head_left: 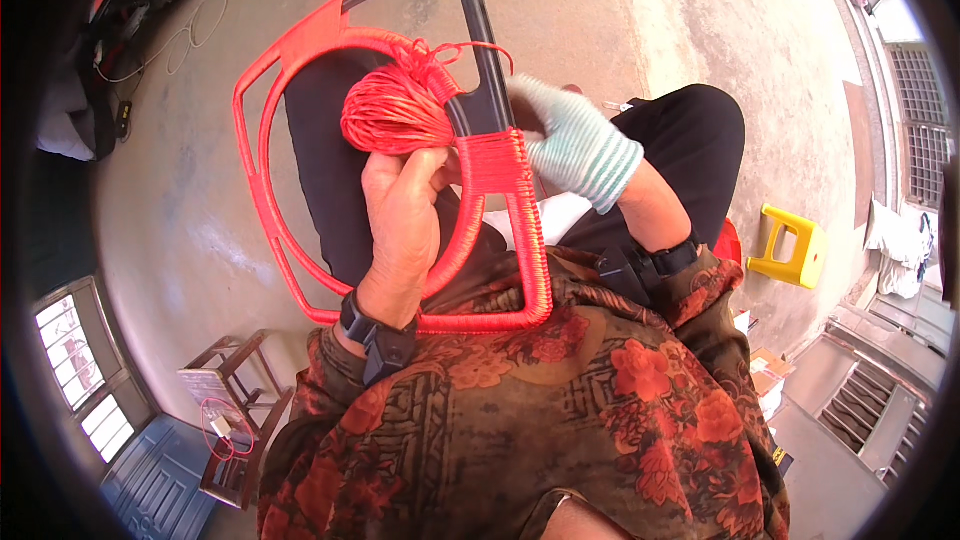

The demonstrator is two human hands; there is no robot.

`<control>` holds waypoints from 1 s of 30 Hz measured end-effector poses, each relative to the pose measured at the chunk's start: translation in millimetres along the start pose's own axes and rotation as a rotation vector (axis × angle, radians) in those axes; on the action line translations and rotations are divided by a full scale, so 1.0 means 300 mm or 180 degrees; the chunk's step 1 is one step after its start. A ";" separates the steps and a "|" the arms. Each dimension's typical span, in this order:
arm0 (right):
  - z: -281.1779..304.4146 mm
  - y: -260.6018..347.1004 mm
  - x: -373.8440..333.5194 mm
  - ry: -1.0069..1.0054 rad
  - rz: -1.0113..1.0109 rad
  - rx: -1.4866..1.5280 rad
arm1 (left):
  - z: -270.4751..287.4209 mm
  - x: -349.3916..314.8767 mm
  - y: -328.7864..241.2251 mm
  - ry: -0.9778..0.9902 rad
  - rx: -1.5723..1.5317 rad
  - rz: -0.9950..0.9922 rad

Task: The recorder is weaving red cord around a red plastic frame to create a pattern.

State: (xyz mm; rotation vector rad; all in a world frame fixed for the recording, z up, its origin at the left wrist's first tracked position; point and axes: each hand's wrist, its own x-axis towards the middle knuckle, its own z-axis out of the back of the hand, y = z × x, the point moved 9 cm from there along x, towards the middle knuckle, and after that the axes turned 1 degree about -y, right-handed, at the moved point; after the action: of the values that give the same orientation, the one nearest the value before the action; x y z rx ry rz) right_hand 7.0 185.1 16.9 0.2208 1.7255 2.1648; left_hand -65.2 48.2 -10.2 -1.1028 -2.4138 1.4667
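At the frame's centre, the bare left hand (pixel 405 225) is curling its fingers closed around a red cord bundle (pixel 392 112). The gloved right hand (pixel 572 140) is gripping the black frame (pixel 480 60), fingers wrapped shut on its bar.

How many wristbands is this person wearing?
2. One black wristband sits on the left hand's wrist, below the red cord bundle; another on the gloved right hand's wrist.

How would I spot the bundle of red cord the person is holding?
Find the big curved frame on the person's lap, partly wrapped in red cord and partly bare black. The red cord bundle sits just above the bare left hand, beside the black bar. Unlike the tight, flat wrapping, it is a loose, rounded skein.
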 end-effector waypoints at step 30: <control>0.153 -0.078 -0.100 -0.0444 -0.0007 0.1227 | -0.084 -0.001 0.020 0.0637 -0.0366 0.0323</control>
State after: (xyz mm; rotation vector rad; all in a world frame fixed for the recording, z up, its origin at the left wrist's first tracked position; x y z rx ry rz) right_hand 54.6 220.2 8.4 0.4563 2.0415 1.7500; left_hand -50.8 68.1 -1.6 -1.3448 -2.3586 1.1909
